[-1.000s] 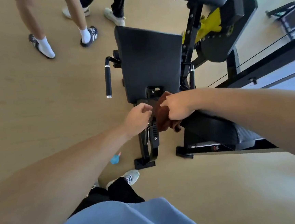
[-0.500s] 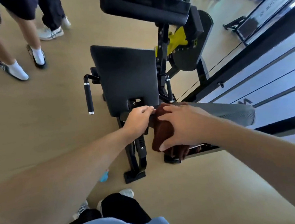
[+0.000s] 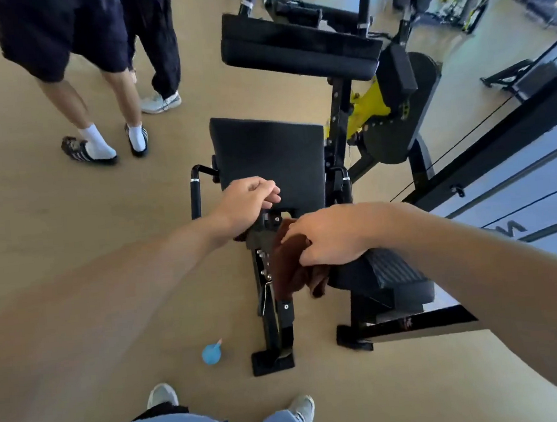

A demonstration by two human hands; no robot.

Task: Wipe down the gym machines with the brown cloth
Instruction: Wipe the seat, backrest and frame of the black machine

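A black gym machine stands in front of me, with a flat seat pad [image 3: 269,154] and a ribbed back pad [image 3: 387,275] at the lower right. My right hand [image 3: 330,236] presses the brown cloth [image 3: 288,267] against the black frame [image 3: 271,299] where seat and back pad meet. The cloth hangs down beside the frame's bolts. My left hand [image 3: 249,203] rests with curled fingers on the near edge of the seat pad, just above the bracket.
Two people stand at the upper left; one wears white socks and sandals [image 3: 90,150]. A small blue bottle [image 3: 211,353] lies on the tan floor by the machine's foot. A long black pad [image 3: 297,51] and yellow cam [image 3: 366,115] rise behind. Mirror wall runs along the right.
The view has tilted up and back. My left hand has moved from the frame bracket up onto the seat pad's edge. My right hand keeps the cloth on the frame.
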